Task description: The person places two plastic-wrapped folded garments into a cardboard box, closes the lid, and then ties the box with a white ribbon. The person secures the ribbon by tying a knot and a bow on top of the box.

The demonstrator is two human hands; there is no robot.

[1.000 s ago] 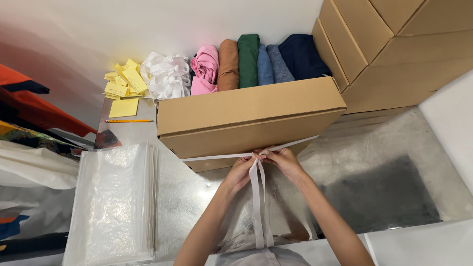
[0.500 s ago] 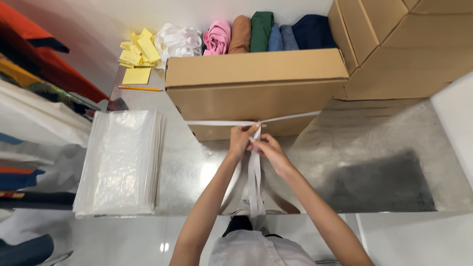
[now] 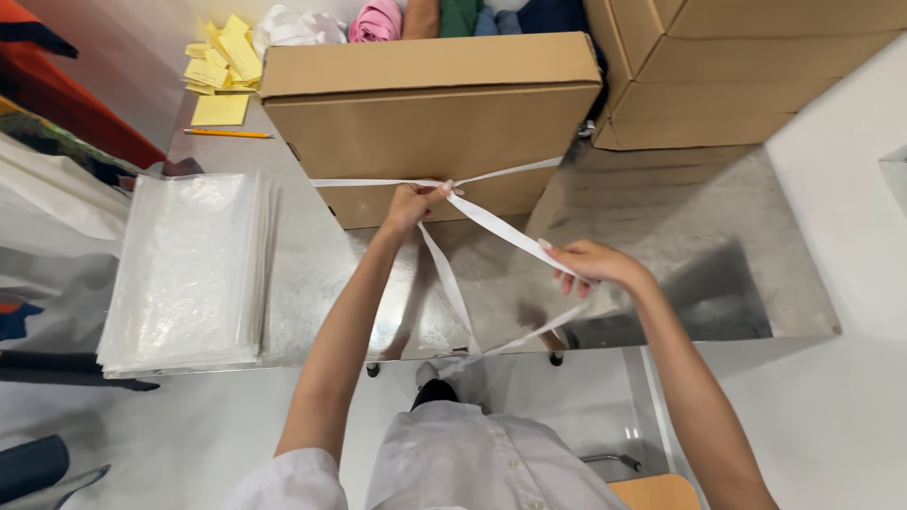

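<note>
A flat brown cardboard box (image 3: 430,123) stands on a shiny metal table (image 3: 661,246), with a white strap (image 3: 505,231) running around its front face. My left hand (image 3: 413,203) pinches the strap where its ends cross, against the box front. My right hand (image 3: 590,264) is drawn back to the right and grips one loose end, holding it taut in a diagonal line. The other loose end (image 3: 449,283) hangs down toward my body.
A stack of clear plastic bags (image 3: 184,269) lies at the left. Yellow paper notes (image 3: 219,71) and a pencil (image 3: 227,133) lie behind it. Rolled coloured garments (image 3: 378,19) sit behind the box. Larger cardboard boxes (image 3: 746,66) are stacked at the right.
My right hand has left the crossing point and pulled one strap end out to the right. The left hand stays at the knot. The view has tilted down slightly.
</note>
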